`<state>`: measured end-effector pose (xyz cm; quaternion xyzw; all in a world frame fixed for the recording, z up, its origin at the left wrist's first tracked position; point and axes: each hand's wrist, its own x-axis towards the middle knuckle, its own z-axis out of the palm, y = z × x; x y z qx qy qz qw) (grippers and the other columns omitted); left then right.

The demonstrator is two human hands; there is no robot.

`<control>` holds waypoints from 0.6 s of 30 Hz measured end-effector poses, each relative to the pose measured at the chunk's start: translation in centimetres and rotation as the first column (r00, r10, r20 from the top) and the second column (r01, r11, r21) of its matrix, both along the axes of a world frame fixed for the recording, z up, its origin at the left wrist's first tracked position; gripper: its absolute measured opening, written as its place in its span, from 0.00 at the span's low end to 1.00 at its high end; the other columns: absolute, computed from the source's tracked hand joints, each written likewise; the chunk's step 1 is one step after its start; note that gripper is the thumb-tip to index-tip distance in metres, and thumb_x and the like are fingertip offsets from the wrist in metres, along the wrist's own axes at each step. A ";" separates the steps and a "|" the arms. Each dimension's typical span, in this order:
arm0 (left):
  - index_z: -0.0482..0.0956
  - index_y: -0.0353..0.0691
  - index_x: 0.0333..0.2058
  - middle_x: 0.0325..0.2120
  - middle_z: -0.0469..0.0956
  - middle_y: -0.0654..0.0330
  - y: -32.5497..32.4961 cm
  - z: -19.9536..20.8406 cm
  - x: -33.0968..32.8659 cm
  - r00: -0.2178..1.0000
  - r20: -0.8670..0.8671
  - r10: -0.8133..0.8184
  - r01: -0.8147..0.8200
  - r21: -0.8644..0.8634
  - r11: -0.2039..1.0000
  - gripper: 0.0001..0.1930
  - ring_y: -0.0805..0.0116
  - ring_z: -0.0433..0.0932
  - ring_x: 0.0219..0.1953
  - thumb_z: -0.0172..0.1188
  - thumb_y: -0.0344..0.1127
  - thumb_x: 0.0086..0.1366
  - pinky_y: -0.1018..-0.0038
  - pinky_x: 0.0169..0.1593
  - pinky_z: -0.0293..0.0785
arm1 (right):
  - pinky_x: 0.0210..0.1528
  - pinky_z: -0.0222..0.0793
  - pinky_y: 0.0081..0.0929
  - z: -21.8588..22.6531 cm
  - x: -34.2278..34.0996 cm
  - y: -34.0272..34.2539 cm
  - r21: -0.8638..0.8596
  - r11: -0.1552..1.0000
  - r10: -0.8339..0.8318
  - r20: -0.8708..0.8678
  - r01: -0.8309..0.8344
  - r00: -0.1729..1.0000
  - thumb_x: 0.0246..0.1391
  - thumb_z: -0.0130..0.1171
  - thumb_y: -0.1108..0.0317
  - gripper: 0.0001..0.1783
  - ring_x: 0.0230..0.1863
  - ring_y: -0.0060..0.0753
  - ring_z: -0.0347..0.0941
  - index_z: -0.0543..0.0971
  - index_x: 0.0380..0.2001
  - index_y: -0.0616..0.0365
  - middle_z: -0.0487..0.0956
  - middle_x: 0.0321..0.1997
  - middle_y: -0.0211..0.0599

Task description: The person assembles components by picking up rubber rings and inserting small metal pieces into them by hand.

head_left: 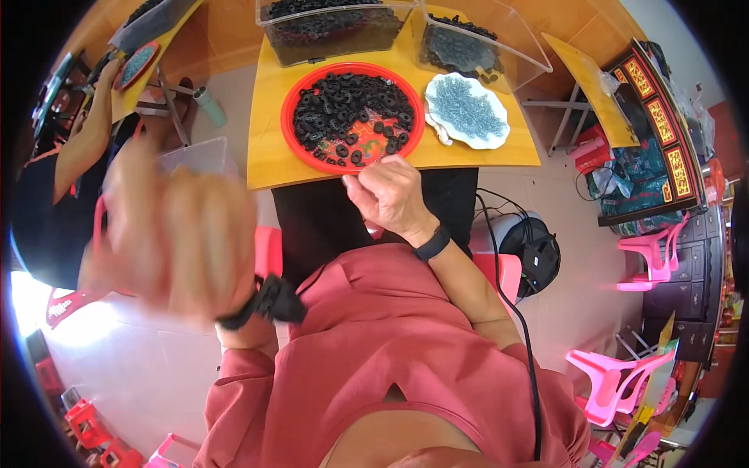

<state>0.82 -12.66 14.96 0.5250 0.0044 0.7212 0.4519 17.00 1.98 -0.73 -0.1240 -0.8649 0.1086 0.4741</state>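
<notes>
My right hand (pixel 390 195) is closed just past the near edge of the yellow table (pixel 269 160), fingers curled and thumb pressed in. Whatever it may hold is too small or hidden to make out. Raised on the left, my left hand (pixel 175 234) is smeared by motion, so its fingers cannot be read. A round red tray (pixel 289 132) lies close in front of the right hand, heaped with small black ring-shaped pieces (pixel 347 113). To its right, a white scalloped plate (pixel 499 139) carries a spread of small grey-blue translucent pieces (pixel 466 108).
Two clear bins of dark pieces, one (pixel 331 39) behind the tray and another (pixel 460 54) to its right, stand at the table's back. At left sits another person (pixel 82 156). A black cable (pixel 511 296) runs down my right side. Pink stools (pixel 612 382) stand at right.
</notes>
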 end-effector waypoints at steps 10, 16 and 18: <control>0.70 0.43 0.29 0.15 0.57 0.73 11.2 -10.4 -2.2 0.892 -0.103 0.440 -0.372 -0.720 0.586 0.11 0.82 0.55 0.16 0.54 0.39 0.72 0.82 0.22 0.52 | 0.27 0.69 0.33 3.6 1.6 6.8 -0.435 0.828 -0.340 0.113 0.354 0.934 0.57 0.61 0.64 0.11 0.23 0.42 0.77 0.82 0.30 0.62 0.80 0.22 0.45; 0.74 0.43 0.32 0.18 0.66 0.72 13.4 -15.1 -3.5 0.820 -0.388 0.422 -0.556 -0.715 0.423 0.09 0.83 0.63 0.19 0.60 0.39 0.68 0.84 0.24 0.56 | 0.45 0.74 0.38 3.0 0.4 13.0 -0.449 0.806 -0.278 0.286 0.385 0.917 0.56 0.59 0.66 0.13 0.40 0.50 0.81 0.83 0.38 0.63 0.83 0.36 0.53; 0.75 0.43 0.33 0.19 0.69 0.73 13.4 -15.9 -3.6 0.778 -0.457 0.431 -0.617 -0.682 0.392 0.07 0.84 0.65 0.20 0.62 0.38 0.66 0.85 0.25 0.57 | 0.47 0.74 0.39 3.3 -0.7 13.3 -0.427 0.808 -0.277 0.331 0.405 0.902 0.56 0.58 0.66 0.13 0.42 0.52 0.80 0.83 0.38 0.63 0.82 0.37 0.54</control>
